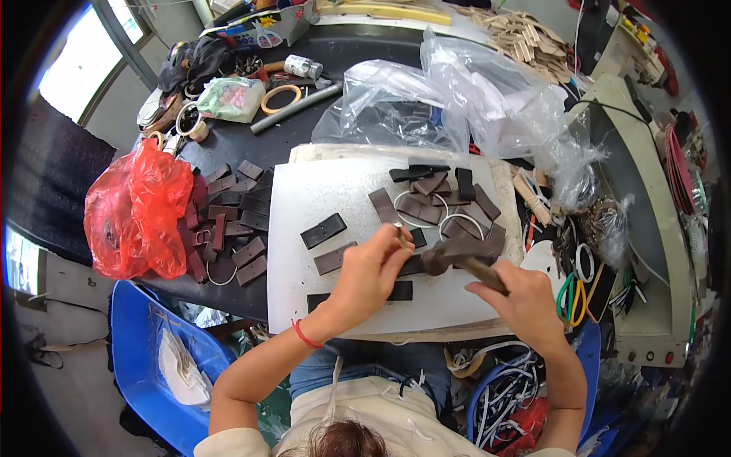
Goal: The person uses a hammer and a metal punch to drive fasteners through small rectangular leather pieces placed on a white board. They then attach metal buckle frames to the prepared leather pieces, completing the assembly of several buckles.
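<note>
L fingers point(387, 238): pinching sm. item point(399, 228) | R fingers point(512, 279): round hammer hdl point(484, 273), axis slanting up-L

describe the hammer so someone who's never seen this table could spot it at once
Find the big white board on the dark table. Over its right half is a hammer, its handle gripped in the person's right hand. Unlike the flat dark strips nearby, it has a thick, rounded head.

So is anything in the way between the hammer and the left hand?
Only a black piece shows between the hammer in the right hand and the left hand; it seems to lie on the white board, posing no obstacle.
</note>
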Demonstrator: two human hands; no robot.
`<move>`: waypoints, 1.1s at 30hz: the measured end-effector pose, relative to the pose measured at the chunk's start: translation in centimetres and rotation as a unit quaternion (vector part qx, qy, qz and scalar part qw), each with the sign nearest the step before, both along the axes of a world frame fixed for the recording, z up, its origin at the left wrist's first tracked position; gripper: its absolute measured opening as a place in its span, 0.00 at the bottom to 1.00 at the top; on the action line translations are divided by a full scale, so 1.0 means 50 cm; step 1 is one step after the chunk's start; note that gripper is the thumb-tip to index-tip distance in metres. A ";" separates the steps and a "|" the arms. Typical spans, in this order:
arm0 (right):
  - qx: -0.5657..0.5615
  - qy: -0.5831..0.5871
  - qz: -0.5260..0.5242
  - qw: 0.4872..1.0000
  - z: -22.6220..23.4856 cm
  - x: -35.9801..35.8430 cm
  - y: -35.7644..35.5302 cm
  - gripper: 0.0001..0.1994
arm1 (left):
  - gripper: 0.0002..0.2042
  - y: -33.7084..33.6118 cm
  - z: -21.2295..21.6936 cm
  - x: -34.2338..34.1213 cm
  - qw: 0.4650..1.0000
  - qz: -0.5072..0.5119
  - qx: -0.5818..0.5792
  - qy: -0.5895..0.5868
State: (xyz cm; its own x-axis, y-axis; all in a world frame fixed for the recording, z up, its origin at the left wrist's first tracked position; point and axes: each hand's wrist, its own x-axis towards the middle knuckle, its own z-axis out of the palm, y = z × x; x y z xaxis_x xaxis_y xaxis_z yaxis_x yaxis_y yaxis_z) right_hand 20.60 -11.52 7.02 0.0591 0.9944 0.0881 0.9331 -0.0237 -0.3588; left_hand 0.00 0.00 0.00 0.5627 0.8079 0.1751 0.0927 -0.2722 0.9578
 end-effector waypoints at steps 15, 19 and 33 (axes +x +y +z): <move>-0.028 -0.090 0.055 0.994 0.008 0.001 0.007 0.18 | 0.09 -0.009 -0.001 0.003 0.988 0.024 0.144 0.055; -0.048 -0.070 0.027 0.996 -0.004 -0.005 -0.002 0.17 | 0.08 -0.002 -0.003 0.009 0.999 0.030 0.039 0.016; -0.046 -0.066 0.030 0.996 -0.003 -0.008 -0.001 0.16 | 0.09 0.007 0.013 -0.011 0.994 -0.008 -0.109 0.004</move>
State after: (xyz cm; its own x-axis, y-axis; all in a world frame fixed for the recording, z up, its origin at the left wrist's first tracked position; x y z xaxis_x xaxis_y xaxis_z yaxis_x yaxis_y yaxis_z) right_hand 20.19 -11.56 6.89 -0.0074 1.0000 0.0002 0.9728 0.0072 -0.2316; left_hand -0.56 0.37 0.67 0.5761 0.8173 -0.0082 0.0975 -0.0588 0.9935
